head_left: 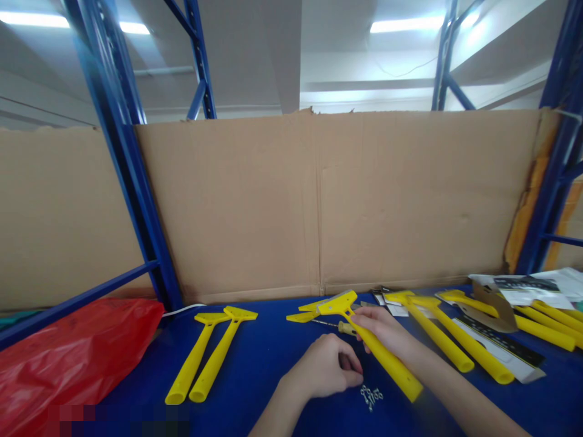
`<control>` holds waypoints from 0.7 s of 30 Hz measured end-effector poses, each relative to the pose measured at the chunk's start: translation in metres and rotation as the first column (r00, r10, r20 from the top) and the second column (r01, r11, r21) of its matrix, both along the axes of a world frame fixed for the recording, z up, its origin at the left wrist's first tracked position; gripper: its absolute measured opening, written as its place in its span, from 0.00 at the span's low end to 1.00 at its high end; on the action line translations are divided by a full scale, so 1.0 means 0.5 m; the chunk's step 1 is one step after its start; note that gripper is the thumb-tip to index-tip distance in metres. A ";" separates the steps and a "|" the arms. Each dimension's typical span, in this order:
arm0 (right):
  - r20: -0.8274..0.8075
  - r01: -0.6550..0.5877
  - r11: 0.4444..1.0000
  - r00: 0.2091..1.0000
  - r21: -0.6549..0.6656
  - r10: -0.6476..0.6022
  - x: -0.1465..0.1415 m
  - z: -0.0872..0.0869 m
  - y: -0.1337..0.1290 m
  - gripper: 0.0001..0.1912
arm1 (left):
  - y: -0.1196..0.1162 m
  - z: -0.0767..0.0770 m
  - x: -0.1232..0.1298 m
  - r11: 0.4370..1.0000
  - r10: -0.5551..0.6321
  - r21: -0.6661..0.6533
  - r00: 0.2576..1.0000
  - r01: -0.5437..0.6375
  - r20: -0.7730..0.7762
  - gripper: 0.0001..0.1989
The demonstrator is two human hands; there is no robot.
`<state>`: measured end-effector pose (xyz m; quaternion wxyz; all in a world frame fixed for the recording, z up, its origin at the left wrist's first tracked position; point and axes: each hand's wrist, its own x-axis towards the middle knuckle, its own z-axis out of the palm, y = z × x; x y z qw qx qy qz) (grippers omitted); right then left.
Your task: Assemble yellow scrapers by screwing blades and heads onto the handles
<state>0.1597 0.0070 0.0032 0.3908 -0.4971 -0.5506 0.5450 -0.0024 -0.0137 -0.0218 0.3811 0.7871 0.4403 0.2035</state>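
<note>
My right hand (380,329) grips a yellow scraper (385,358) by the upper handle. Its wide head points up and left, and the handle's end slants down to the right. My left hand (328,365) is curled just above the blue tabletop, thumb and fingertips together. Whatever may be between those fingertips is too small to make out. Beside them lies a small pile of silvery screws or nuts (371,396). Partly behind the scraper rests a screwdriver (347,328) with a yellowish handle. Loose yellow blade-like pieces (301,317) lie left of the scraper head.
Two yellow scrapers (216,355) lie on the left of the blue table (255,388). More yellow scrapers (449,337), black-and-white packaging (498,349) and a cardboard piece (494,306) crowd the right. Red plastic (86,346) sits far left. A cardboard wall (319,206) closes the back.
</note>
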 end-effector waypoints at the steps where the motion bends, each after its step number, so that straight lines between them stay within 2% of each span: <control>1: 0.002 0.002 1.000 1.000 -0.003 -0.002 -0.001 0.000 -0.001 0.06 | -0.004 0.004 0.001 1.000 -0.014 0.003 1.000 0.014 -0.026 0.10; 7: -0.004 0.006 1.000 1.000 -0.029 -0.006 -0.005 -0.001 -0.003 0.05 | -0.022 0.021 0.009 0.998 -0.020 0.059 0.990 0.029 -0.142 0.11; 13: 0.032 -0.003 1.000 0.999 0.004 0.003 -0.006 -0.008 0.000 0.04 | -0.019 0.019 0.012 0.999 -0.028 0.013 0.990 0.030 -0.136 0.09; 18: 0.064 0.007 1.000 0.998 0.002 -0.007 -0.007 -0.010 0.003 0.06 | -0.008 0.017 0.011 0.990 0.034 -0.140 0.999 -0.034 -0.003 0.08; 21: 0.050 -0.016 1.000 0.999 0.025 0.015 -0.007 -0.012 0.003 0.05 | 0.005 0.021 0.008 0.988 0.121 -0.116 0.980 -0.103 0.158 0.06</control>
